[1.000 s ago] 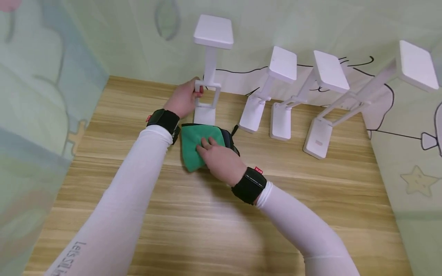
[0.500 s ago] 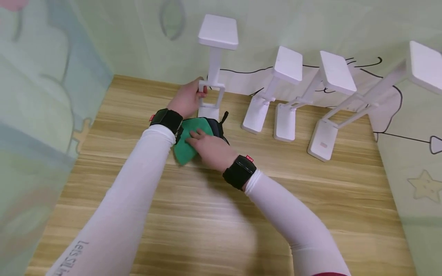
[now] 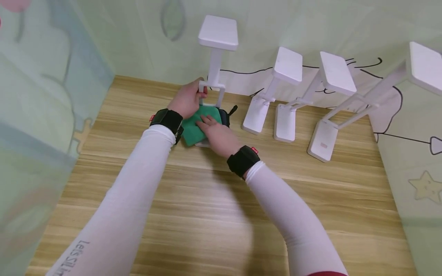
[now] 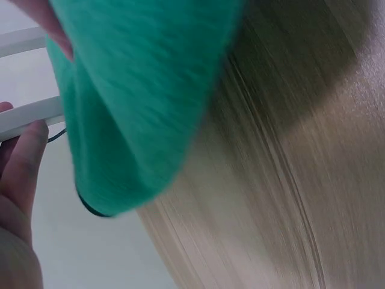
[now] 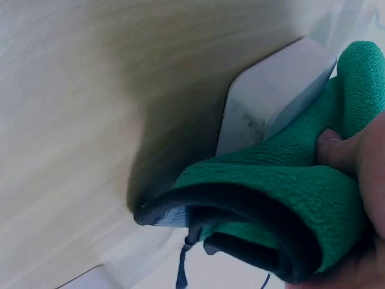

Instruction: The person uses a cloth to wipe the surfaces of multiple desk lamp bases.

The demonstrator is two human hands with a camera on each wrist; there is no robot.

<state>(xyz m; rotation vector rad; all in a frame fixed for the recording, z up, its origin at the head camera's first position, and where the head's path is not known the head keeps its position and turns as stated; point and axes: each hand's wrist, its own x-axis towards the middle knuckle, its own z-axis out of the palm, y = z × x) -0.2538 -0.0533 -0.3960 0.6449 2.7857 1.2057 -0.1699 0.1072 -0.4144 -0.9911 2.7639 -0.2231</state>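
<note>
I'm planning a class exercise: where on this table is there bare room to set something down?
The table is bare between the left sleeve and the right sleeve; right of that, in front of the three right-hand lamps; and between the left hand and left backdrop. Crowded: where the right hand holds the green cloth on the leftmost lamp.
</note>
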